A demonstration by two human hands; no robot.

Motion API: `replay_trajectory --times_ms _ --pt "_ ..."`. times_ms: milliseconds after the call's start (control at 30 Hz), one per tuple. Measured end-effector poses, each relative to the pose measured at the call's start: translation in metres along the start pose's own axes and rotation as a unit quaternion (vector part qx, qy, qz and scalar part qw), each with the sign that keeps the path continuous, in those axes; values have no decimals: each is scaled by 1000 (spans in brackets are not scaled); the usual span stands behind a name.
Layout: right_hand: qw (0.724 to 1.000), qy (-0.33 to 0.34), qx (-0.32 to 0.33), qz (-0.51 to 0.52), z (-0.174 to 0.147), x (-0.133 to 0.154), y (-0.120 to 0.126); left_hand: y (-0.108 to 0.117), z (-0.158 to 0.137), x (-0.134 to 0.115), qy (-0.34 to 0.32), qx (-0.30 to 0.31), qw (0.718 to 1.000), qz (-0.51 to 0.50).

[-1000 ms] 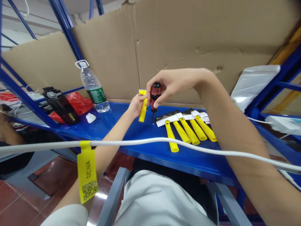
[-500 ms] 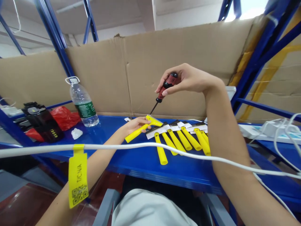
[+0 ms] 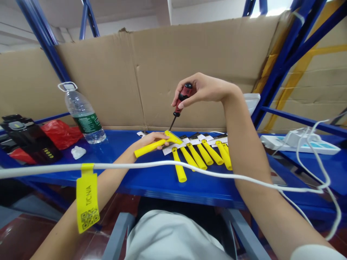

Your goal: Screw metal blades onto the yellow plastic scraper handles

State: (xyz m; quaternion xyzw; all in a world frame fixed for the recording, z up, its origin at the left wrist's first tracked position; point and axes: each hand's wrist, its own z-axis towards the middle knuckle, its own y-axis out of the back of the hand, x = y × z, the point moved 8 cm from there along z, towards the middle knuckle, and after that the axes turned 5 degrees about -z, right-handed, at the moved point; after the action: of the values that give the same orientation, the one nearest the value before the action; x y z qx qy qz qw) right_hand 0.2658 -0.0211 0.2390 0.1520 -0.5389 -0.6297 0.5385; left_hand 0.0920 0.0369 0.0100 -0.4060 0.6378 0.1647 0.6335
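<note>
My left hand (image 3: pixel 154 140) is closed around a yellow scraper (image 3: pixel 150 148), its handle pointing to the lower left and its wide head to the right. In my right hand (image 3: pixel 193 90) is a red and black screwdriver (image 3: pixel 183 96), gripped by the handle and tilted with its shaft downward. The screwdriver's tip meets the upper end of the scraper's head; whether it sits in a screw is too small to tell. Just right of my left hand, several more yellow scrapers (image 3: pixel 179 169) lie in a row on the blue table (image 3: pixel 151 184), their heads partly covered by black and white packaging.
A water bottle (image 3: pixel 86 119), a red plastic bag (image 3: pixel 61 133), a black flask (image 3: pixel 32 141) and a crumpled white piece (image 3: pixel 78 152) stand at the left. A white cable (image 3: pixel 159 164) crosses in front. A power strip (image 3: pixel 300 143) lies right; cardboard (image 3: pixel 189 47) walls the back.
The view has shifted slightly, so everything sits a little further left. In my left hand the scraper has turned a little, its handle lying flatter. The screwdriver's tip stays at the scraper's head.
</note>
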Motion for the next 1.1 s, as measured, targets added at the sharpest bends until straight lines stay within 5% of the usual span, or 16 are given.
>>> replay_trajectory --times_ms 1100 --pt "999 11 -7 30 11 -9 -9 -7 -1 -2 -19 3 1000 7"
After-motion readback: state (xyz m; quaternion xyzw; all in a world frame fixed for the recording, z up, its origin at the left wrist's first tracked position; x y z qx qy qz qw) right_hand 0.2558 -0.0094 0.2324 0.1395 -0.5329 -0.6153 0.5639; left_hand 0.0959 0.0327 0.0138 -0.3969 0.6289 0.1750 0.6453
